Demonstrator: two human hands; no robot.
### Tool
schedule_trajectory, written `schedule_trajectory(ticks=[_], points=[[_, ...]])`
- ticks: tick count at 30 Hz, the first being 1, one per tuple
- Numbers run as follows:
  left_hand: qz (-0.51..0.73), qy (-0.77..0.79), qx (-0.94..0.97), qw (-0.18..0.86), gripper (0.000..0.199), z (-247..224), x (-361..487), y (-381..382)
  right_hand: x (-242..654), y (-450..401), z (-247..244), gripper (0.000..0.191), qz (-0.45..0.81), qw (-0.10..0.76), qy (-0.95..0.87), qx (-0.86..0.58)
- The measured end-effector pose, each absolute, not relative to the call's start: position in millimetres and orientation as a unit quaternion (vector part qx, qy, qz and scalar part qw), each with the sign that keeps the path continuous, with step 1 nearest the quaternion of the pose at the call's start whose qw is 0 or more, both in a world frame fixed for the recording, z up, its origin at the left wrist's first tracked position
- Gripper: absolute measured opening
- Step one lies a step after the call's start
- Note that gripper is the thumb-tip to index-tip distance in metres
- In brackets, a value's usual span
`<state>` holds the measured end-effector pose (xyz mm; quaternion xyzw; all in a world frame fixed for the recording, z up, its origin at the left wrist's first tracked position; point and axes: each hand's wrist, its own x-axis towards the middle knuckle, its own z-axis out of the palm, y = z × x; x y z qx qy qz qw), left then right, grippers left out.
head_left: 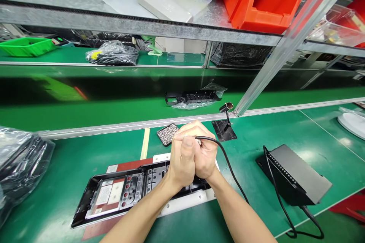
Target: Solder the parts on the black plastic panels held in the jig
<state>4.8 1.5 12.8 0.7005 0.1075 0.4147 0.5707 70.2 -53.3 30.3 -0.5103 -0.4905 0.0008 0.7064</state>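
Note:
My left hand (184, 159) and my right hand (205, 155) are pressed together above the right part of a long black plastic housing (94, 182). A black cable (228, 159) runs out of the top of my grip and curves down to the right; a small pale bit shows at its end between the fingers. Fingers of both hands are curled closed. What my left hand pinches is hidden. The housing lies in a white and reddish-brown fixture (185, 203), partly covered by my hands and forearms.
Behind my hands sit a black tray of small metal parts (168, 134) and a black stand with a metal ring (225, 129). A black box with cables (296, 174) is at right, bagged parts (23, 167) at left. A metal shelf (114, 19) and post (265, 64) stand ahead.

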Motion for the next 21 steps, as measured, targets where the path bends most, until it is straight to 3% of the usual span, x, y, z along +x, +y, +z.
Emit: schedule_trajectory(ticks=[8,14,21], points=[[0.384,0.074,0.716,0.578,0.059,21.7,0.2,0.2,71.4,-55.4,32.7,0.021,-0.011,0.692,-0.516,-0.505],[0.367,0.087,0.712,0.592,0.061,21.5,-1.8,2.6,74.7,-57.3,41.6,0.030,-0.009,0.645,-0.526,-0.554],[0.326,0.046,0.788,0.520,0.069,28.1,-10.8,18.2,72.5,-59.6,44.7,0.031,-0.018,0.630,-0.505,-0.590]])
